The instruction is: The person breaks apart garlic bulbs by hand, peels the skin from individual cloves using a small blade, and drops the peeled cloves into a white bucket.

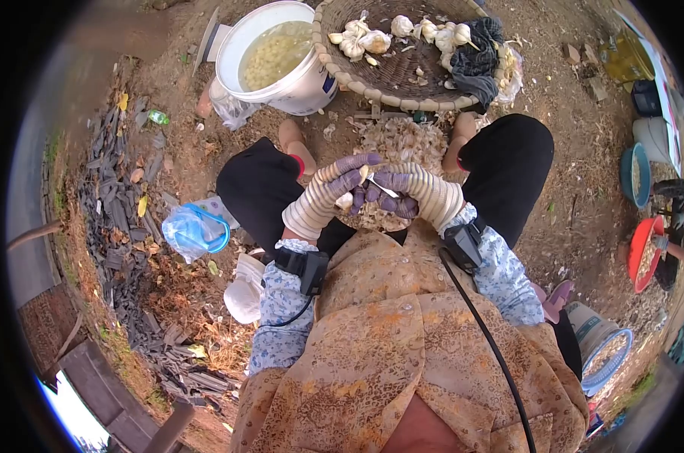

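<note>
My left hand [334,185], in a striped glove with purple fingers, is closed on a garlic clove [364,173] between thumb and fingertips. A paler piece of garlic [345,201] shows against its palm side. My right hand [410,189], gloved the same way, is closed on a small knife whose short shiny blade [382,186] points toward the clove. Its handle is hidden by the fingers. Both hands meet in front of my lap, above a heap of garlic skins [406,140] on the ground.
Ahead stands a wicker basket [342,72] with garlic bulbs [372,39] and a dark cloth [476,60]. Left of it, a white bucket [232,83] holds peeled cloves in water. A blue-handled container [219,230] lies left. Another person's hand [661,242] is by a red basin [636,264].
</note>
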Demonstrator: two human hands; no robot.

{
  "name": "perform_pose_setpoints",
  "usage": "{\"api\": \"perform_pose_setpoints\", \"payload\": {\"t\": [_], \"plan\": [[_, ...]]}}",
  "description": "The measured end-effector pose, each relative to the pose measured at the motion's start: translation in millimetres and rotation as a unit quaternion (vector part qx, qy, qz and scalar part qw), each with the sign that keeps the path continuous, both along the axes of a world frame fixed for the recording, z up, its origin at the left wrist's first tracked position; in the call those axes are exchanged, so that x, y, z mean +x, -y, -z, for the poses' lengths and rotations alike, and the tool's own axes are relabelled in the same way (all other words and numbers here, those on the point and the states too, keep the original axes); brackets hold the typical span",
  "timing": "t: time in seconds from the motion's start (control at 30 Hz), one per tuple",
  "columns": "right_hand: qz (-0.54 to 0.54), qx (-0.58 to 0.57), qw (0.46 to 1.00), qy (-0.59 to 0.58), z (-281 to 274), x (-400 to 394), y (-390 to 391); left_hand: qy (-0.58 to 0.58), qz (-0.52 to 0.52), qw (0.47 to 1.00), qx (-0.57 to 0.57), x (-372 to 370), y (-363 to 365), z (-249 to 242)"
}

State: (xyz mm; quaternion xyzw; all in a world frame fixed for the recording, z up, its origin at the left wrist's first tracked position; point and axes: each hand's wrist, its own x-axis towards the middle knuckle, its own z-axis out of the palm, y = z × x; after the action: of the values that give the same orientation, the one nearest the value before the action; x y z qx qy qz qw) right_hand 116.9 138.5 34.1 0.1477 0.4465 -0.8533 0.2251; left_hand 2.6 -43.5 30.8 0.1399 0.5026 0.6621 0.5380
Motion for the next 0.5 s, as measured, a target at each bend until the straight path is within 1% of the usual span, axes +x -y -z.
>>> {"api": "perform_pose_setpoints", "payload": {"t": [0.03,0.1,0.13,0.2,0.23,0.3,0.33,0.37,0.4,0.43,0.47,0.5], "plan": [[-0.001,0.001,1.000,0.000,3.0,1.8,1.1,0.000,-0.001,1.000,0.001,-0.6,-0.4,3.4],[0.054,-0.009,0.997,0.059,6.6,4.9,0.8,-0.044,-0.011,0.998,0.046,-2.2,-0.6,13.2],[0.054,-0.009,0.997,0.058,6.5,4.6,-0.6,-0.045,-0.012,0.998,0.047,-3.2,0.4,14.1],[0.057,-0.020,0.995,0.081,6.3,4.6,-4.0,-0.064,-0.074,0.995,0.037,-5.4,3.4,14.3],[0.058,-0.020,0.995,0.081,6.7,5.7,-6.6,-0.065,-0.073,0.995,0.037,-6.0,3.7,12.5],[0.036,-0.046,0.996,0.070,7.4,8.6,-12.1,-0.091,-0.107,0.989,0.040,-6.6,4.0,7.7],[0.024,-0.058,0.996,0.064,7.4,8.0,-13.0,-0.091,-0.108,0.989,0.040,-6.8,4.0,7.9],[0.022,-0.058,0.996,0.063,6.9,6.0,-12.0,-0.121,-0.097,0.988,0.023,-6.2,3.9,7.9],[0.047,-0.022,0.998,0.032,6.1,3.5,-10.5,-0.151,-0.084,0.985,0.007,-5.7,3.4,7.9],[0.074,0.015,0.997,0.001,5.3,0.9,-9.2,-0.151,-0.084,0.985,0.008,-5.6,2.5,10.0],[0.077,0.016,0.997,0.001,4.2,-1.4,-7.1,-0.171,-0.076,0.982,0.003,-5.0,0.6,13.7],[0.096,0.041,0.994,-0.001,2.5,-5.2,-3.1,-0.191,-0.067,0.979,-0.001,-4.1,-1.6,15.9]]}}
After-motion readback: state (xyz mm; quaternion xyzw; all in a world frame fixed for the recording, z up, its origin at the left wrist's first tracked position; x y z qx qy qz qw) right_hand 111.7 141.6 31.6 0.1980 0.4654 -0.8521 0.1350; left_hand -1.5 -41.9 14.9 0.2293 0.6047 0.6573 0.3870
